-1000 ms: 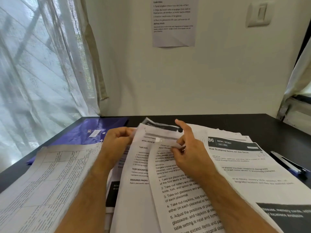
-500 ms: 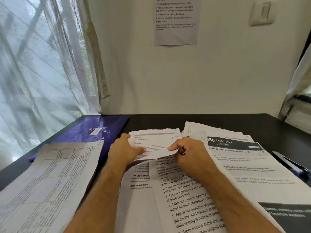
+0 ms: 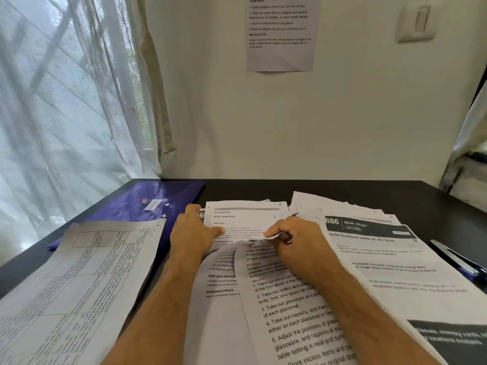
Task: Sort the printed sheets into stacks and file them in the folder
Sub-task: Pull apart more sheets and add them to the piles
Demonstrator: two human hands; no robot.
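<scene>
Printed sheets lie fanned over a black desk [image 3: 342, 191]. My left hand [image 3: 192, 233] and my right hand [image 3: 292, 238] each pinch a side of one white text sheet [image 3: 245, 219] above the middle pile; its lower part is hidden behind my hands. Below it lies a sheet with a numbered list [image 3: 292, 312]. To the right sits a stack topped by a sheet with a dark "886 DESK / STUDY" header [image 3: 369, 227]. At the left lies a sheet printed with a table [image 3: 79, 272]. A purple folder [image 3: 147, 201] lies closed at the back left.
A pen [image 3: 458, 259] lies by the desk's right edge. A sheer curtain [image 3: 66, 101] hangs over the window on the left. A printed notice [image 3: 280, 32] is stuck on the wall behind the desk, and a light switch [image 3: 416, 21] sits to its right.
Both hands moved down from thumbing the raised sheet tops and took the white text sheet by its sides. It now faces me, spread flatter over the pile.
</scene>
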